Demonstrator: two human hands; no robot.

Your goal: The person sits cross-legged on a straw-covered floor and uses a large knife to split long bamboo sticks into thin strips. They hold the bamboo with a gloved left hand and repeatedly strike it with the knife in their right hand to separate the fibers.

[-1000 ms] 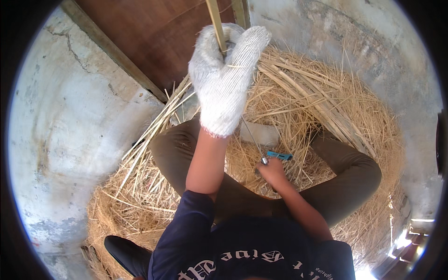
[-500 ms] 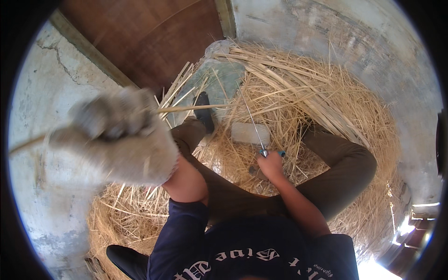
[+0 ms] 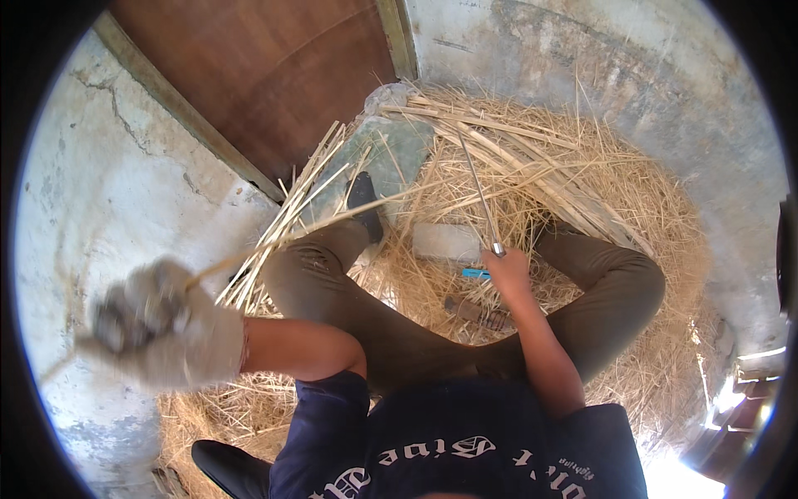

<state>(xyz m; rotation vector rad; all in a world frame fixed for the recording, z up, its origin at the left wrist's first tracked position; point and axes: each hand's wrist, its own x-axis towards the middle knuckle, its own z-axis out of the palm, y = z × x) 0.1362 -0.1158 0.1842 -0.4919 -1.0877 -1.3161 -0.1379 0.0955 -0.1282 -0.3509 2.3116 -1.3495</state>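
My left hand (image 3: 162, 328), in a dirty pale work glove, is closed round a long thin bamboo-like strip (image 3: 237, 259) out at the left. The strip slants up across my left leg toward the middle, and its other end trails past the glove. Bare, my right hand (image 3: 509, 273) grips a knife (image 3: 480, 190) between my legs. Its long narrow blade points up and away, while my fingers hide the handle. Beside that hand lie a pale rectangular block (image 3: 446, 242) and a small blue object (image 3: 475, 273) whose kind I cannot make out.
Fine straw-like shavings (image 3: 632, 216) cover the floor around my legs. Split strips (image 3: 565, 191) lie piled at the far right, with more strips (image 3: 287, 216) by my left leg. A brown door panel (image 3: 266, 75) and weathered walls (image 3: 125, 191) stand close by.
My left hand has moved left and down, drawing the strip along with it. My right hand has shifted slightly right and up with the knife, uncovering more of the blue object.
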